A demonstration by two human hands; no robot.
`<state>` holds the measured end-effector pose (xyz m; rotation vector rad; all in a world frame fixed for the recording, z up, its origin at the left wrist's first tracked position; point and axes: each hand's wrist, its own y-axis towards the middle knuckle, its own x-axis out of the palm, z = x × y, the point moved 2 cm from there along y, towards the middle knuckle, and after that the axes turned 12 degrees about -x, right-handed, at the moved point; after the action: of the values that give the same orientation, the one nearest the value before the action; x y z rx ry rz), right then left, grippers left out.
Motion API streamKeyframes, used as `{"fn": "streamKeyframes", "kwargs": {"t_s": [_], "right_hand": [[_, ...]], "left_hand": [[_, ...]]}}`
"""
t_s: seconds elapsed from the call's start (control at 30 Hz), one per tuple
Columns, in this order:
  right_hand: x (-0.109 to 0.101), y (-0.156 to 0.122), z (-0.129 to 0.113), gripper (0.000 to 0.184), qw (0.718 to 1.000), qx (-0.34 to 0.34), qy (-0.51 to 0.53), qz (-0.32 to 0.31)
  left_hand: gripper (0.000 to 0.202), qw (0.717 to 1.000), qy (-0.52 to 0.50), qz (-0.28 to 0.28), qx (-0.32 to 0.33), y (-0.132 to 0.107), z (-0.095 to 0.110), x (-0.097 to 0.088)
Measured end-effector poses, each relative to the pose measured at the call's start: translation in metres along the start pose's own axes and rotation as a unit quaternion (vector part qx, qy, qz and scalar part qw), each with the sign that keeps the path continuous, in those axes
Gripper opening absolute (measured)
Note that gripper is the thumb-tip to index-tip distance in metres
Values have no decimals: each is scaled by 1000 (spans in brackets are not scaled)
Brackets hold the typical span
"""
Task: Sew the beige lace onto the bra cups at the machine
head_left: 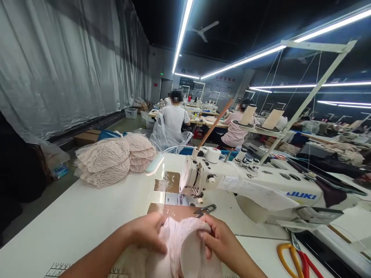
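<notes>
A pale pink bra (174, 243) with moulded cups and a lace edge is held up at the front of the table. My left hand (147, 233) grips its left side, thumb in front and fingers behind the fabric. The thumb and fingers of my right hand (214, 235) pinch the upper edge of the right cup. Just beyond the bra stands a white sewing machine (191, 177), its needle area lit by a small lamp (155, 164). Black thread snips (205, 210) lie on the machine bed close to my right hand.
Stacked lace cups (104, 160) sit at the table's far left. Scissors with orange and red handles (290, 258) lie at the right front. A thread stand (315, 88) rises behind the machine. Farther back, a person in white (175, 119) and another in pink (234, 129) sit at machines.
</notes>
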<state>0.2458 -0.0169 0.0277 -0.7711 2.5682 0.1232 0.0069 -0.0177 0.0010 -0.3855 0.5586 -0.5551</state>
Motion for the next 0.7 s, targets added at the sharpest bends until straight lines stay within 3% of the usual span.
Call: {"fn": "streamKeyframes", "kwargs": {"t_s": [0.07, 0.13, 0.2, 0.3, 0.33, 0.4, 0.47, 0.53, 0.57, 0.63, 0.7], "right_hand": [[13, 11, -9, 10, 998, -8, 62, -13], [32, 27, -18, 8, 994, -32, 98, -29], [54, 49, -27, 7, 989, -65, 111, -67], [87, 97, -43, 15, 982, -104, 107, -111], [95, 117, -51, 20, 981, -136, 96, -103], [105, 158, -73, 26, 964, -261, 53, -19], [106, 197, -99, 35, 912, -394, 1, 119], [105, 231, -121, 44, 858, -469, -26, 208], [103, 247, -130, 46, 840, -490, -45, 229], [99, 275, -140, 50, 814, -512, -84, 260], [95, 301, -138, 53, 812, -497, -134, 274]], "left_hand": [[21, 1000, 23, 6, -18, -17, -4, -2], [13, 997, 49, 54, -25, -39, -13, -12], [12, 985, 90, 141, -31, -66, -23, -29], [9, 940, 163, 293, -57, -108, -36, -65], [10, 919, 184, 343, -60, -121, -37, -80], [17, 859, 229, 456, -44, -145, -31, -115], [18, 768, 270, 580, 27, -166, -17, -152], [9, 660, 287, 684, 116, -180, -2, -187], [7, 622, 289, 714, 141, -181, 4, -204], [7, 588, 282, 742, 156, -173, 7, -232], [6, 600, 278, 735, 147, -149, -1, -252]]}}
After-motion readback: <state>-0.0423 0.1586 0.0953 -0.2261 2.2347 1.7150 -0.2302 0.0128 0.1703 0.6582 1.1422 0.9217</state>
